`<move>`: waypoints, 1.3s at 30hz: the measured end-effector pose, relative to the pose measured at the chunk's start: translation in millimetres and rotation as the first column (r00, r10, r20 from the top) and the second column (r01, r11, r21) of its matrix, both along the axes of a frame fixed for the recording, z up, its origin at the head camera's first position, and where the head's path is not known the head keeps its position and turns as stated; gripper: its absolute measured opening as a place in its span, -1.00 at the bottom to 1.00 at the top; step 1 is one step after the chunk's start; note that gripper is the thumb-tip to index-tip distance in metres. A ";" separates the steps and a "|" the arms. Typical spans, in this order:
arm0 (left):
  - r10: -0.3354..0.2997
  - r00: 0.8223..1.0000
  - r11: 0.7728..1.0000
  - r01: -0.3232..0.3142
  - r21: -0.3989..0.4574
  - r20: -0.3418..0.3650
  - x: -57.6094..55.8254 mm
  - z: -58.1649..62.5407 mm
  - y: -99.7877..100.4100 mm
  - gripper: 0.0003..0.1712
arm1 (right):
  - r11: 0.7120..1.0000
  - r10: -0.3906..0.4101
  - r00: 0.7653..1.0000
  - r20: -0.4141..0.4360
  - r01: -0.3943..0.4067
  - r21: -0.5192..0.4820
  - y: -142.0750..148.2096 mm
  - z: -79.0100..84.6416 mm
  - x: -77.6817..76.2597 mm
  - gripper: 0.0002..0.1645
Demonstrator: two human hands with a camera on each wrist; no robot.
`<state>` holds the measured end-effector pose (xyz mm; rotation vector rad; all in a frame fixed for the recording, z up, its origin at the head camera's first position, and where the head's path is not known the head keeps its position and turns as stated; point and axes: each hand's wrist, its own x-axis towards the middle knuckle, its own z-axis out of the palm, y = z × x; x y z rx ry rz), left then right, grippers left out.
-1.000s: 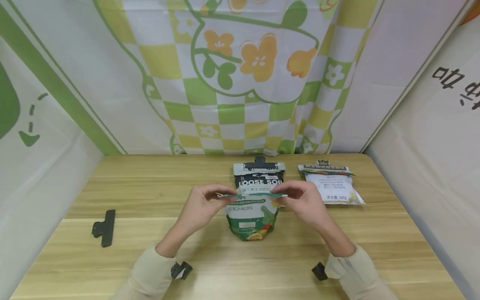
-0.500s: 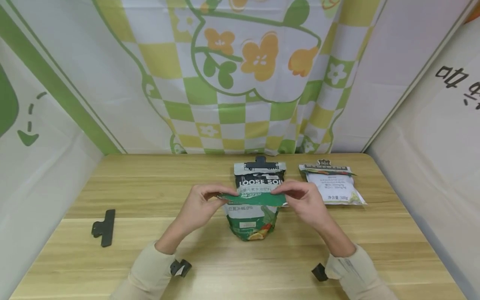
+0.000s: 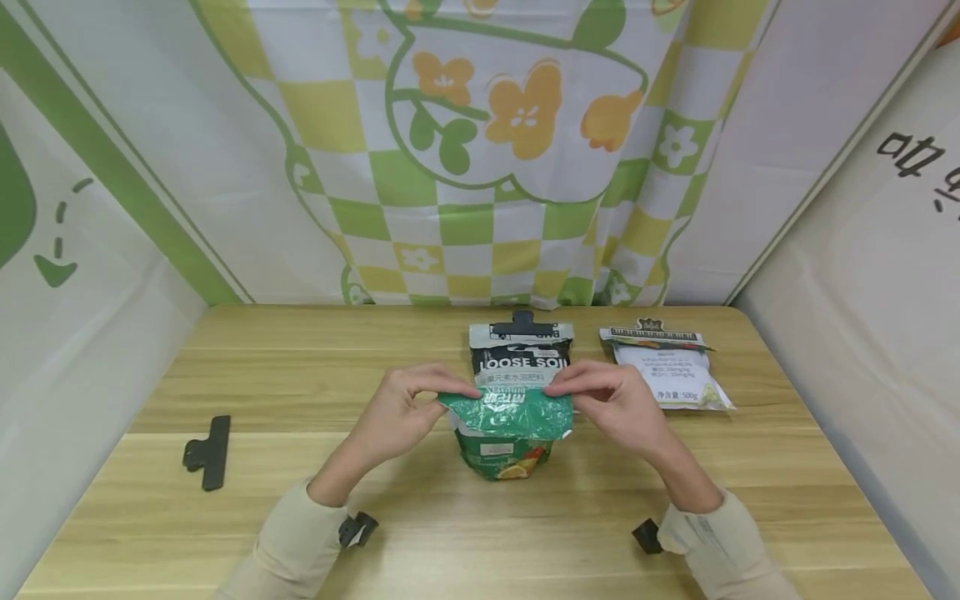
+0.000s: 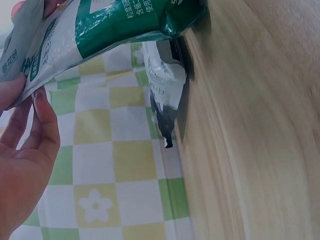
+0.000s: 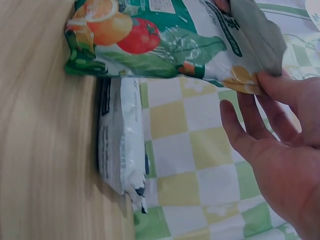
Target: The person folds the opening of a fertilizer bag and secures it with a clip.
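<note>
A green and white fertilizer bag point(image 3: 513, 421) stands at the middle of the table, its top flap folded down toward me. The left hand point(image 3: 397, 414) pinches the left end of the fold, and the right hand point(image 3: 617, 410) pinches the right end. In the left wrist view the thumb lies on the bag point(image 4: 117, 30) with fingers beneath its edge. From the right wrist, the printed fruit on the bag point(image 5: 165, 42) shows, and the thumb presses the folded edge. The flap hides most of the bag's front from above.
A black clip point(image 3: 214, 454) lies at the left on the wooden table point(image 3: 315, 350). Behind the fertilizer bag is a "LOOSE SOIL" bag point(image 3: 519, 358) with a black clip point(image 3: 522, 323). A white bag point(image 3: 667, 377) with a keyboard-patterned clip point(image 3: 651, 333) lies at the back right.
The bag's top edge has been turned over toward me, so its green printed flap now hangs down over the front. Both hands keep their pinch in nearly the same place.
</note>
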<state>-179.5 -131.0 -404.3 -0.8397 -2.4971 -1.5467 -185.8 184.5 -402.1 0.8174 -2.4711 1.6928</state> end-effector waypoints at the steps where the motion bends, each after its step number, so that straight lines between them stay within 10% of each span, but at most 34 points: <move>1: 0.000 1.000 1.000 0.000 -0.004 -0.002 0.0 0.0 -0.1 -0.44 | 1.000 0.005 1.000 -0.004 -0.005 0.008 0.6 0.5 0.1 -0.70; 19: -0.094 0.979 0.982 0.062 -0.180 -0.179 7.5 2.3 -6.9 -0.32 | 0.999 -0.013 1.000 -0.017 0.014 0.038 -2.6 6.1 4.8 -0.77; 31: 0.000 0.967 0.991 -0.035 -0.133 -0.256 5.9 3.6 6.4 -0.85 | 0.995 -0.095 0.992 -0.082 0.096 0.005 -12.8 0.4 6.0 -0.82; 39: 0.073 0.992 0.994 -0.082 -0.077 -0.106 4.3 2.3 8.4 -0.67 | 0.991 -0.102 0.993 0.056 0.106 -0.081 -14.3 -2.8 4.6 -0.62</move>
